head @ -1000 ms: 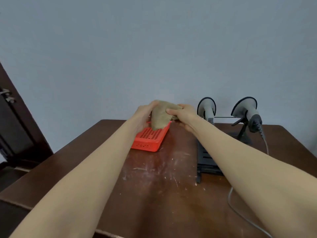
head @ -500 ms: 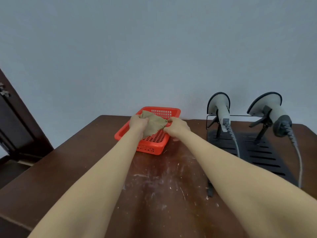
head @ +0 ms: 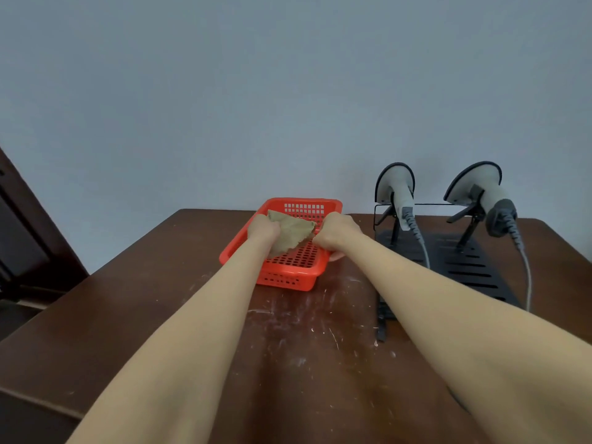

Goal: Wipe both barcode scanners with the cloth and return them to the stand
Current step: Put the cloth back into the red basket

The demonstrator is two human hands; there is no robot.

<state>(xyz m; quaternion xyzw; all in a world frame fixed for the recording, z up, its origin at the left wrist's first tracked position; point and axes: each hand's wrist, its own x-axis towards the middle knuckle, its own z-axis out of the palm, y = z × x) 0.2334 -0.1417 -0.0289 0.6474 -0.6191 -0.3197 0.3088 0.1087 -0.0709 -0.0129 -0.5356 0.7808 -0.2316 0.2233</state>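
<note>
Left hand: the left hand (head: 263, 228) is closed on the left edge of the cloth (head: 290, 232), its fingers bunched around the fabric over the basket.
Right hand: the right hand (head: 336, 231) pinches the cloth's right corner, its fingers curled tight on it; the lower fingers sit at the basket's right rim.
Cloth: olive-tan, stretched between the two hands, its lower part hanging down onto the basket's perforated floor.
Basket: a red plastic basket (head: 290, 278) with holes in its floor and walls, standing on the desk near the far edge, left of the stand.
Stand: a black slotted stand (head: 471, 270) lies flat on the right side of the desk, with thin upright props at its far end.
Left scanner: a grey scanner (head: 396, 190) with a black rim rests on the left prop, a coiled cable running down from its handle.
Right scanner: a second grey scanner (head: 480, 190) rests on the right prop, tilted, its cable trailing down past the stand.
Desk: the dark brown desk (head: 128, 315) shows white scuffs in the middle, between the forearms.
</note>
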